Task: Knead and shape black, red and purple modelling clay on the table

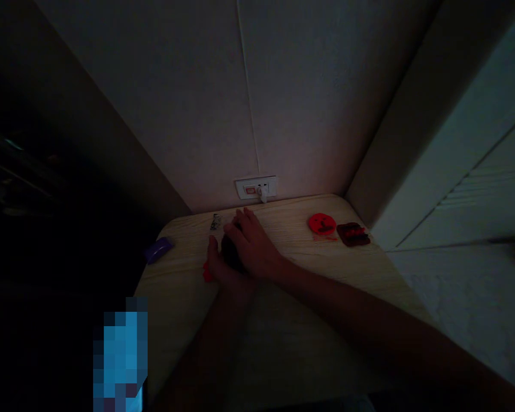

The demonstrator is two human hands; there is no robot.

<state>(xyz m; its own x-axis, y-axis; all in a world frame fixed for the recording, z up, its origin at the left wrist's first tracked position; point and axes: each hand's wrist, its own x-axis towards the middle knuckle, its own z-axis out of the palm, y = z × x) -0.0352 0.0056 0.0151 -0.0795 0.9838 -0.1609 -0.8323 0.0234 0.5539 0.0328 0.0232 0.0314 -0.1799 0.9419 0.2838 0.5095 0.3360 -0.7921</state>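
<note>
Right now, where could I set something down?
Bare room on the pale wooden table: between the right hand and flat red disc, and between the shiny purple object and small red piece beside the left hand. Crowded: around the dark object between both hands, and where the disc nears the dark brown square.

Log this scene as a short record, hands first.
Left hand: cupped against dark object
Right hand: over the dark object
By left hand: red piece
Table, left edge: purple item
Table, right side: red disc, dark square piece with red and black strips
Wall: socket with plug
Light: dim
</note>
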